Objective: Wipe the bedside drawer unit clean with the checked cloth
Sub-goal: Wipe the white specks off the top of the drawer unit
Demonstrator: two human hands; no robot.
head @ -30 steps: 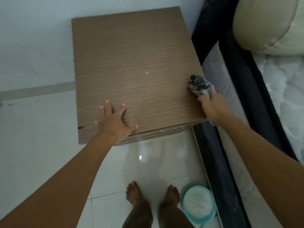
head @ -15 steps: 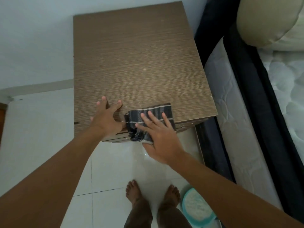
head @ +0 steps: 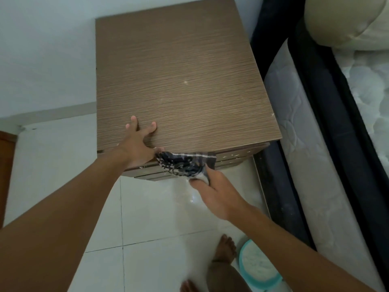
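The bedside drawer unit (head: 179,81) is brown wood-grain, seen from above, with pale specks on its top and on its drawer fronts. My left hand (head: 137,144) lies flat on the top at the front left edge, fingers spread, thumb near the cloth. The dark checked cloth (head: 185,164) hangs bunched against the drawer fronts just below the top's front edge. My right hand (head: 216,192) grips the cloth from below and presses it on the drawer front.
A bed with a quilted mattress (head: 305,144) and a pillow (head: 347,22) stands close on the right. A teal basin (head: 257,268) sits on the white tiled floor (head: 157,218) beside my bare feet. A pale wall is behind the unit.
The right hand carried the cloth from the top's right edge to the front edge, then down over it onto the drawer fronts. My left hand stayed on the top.
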